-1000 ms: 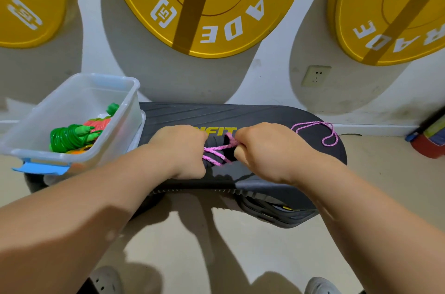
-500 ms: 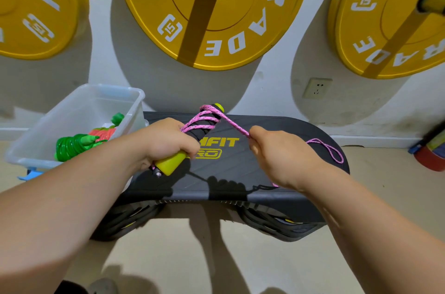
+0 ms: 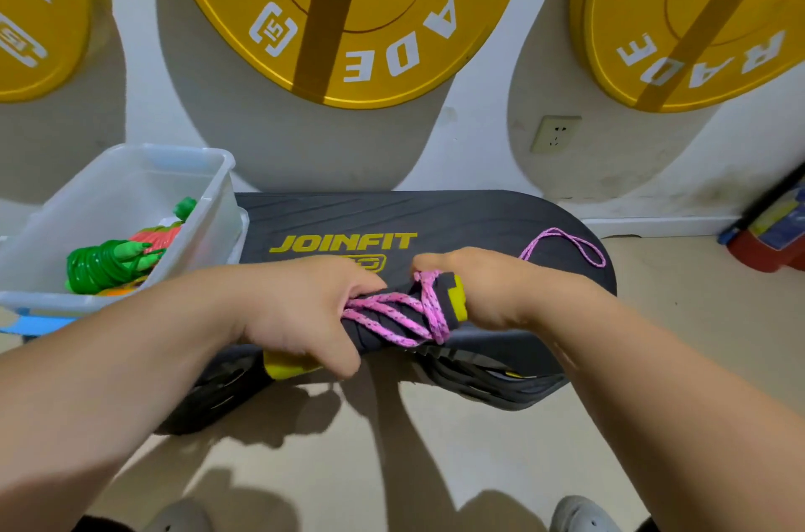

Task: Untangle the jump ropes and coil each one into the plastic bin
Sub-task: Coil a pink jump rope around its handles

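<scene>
Pink cord (image 3: 394, 316) is wrapped in a few crossing turns around the black-and-yellow handles (image 3: 440, 305), which you've got over the near edge of the black step board (image 3: 457, 218). Your left hand (image 3: 300, 309) is clamped on the handle bundle, and your right hand (image 3: 492, 292) is pinched on the cord right at the wraps. There's a loose loop (image 3: 566, 244) lying on the board behind your right wrist, so feed that slack in steadily and keep each turn snug next to the last, or it'll probably slip off. The plastic bin (image 3: 209, 200) sits just left, with a green rope (image 3: 104, 266) already coiled inside.
</scene>
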